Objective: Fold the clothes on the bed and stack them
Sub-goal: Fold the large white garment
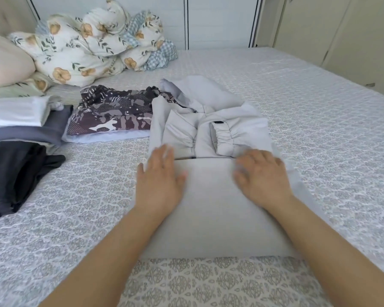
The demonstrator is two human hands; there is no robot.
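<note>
- The pale grey jacket (211, 196) lies in the middle of the bed (319, 120), its long axis running straight away from the person, from the near edge toward the headboard end.
- Its near half is folded up into a smooth flat panel; beyond the fold edge lie the crossed sleeves, an elastic cuff and the hood, still loose.
- The left hand (160, 180) rests flat on the panel's left side, fingers straight and close together, pointing away from the person.
- The right hand (262, 173) rests on the panel's right side, blurred; its fingers look relaxed and a little spread, gripping nothing as far as I can tell.
- Both hands sit just short of the fold edge, equally near to it, so the loose hood end lies straight ahead of the fingertips.
- I judge the next fold runs along the long axis, bringing the panel and the far hood end together.
- Toward the left edge of the bed lie the patterned dark shirt (113, 116), a white and grey folded stack (20, 122) and a black garment (16, 176).
</note>
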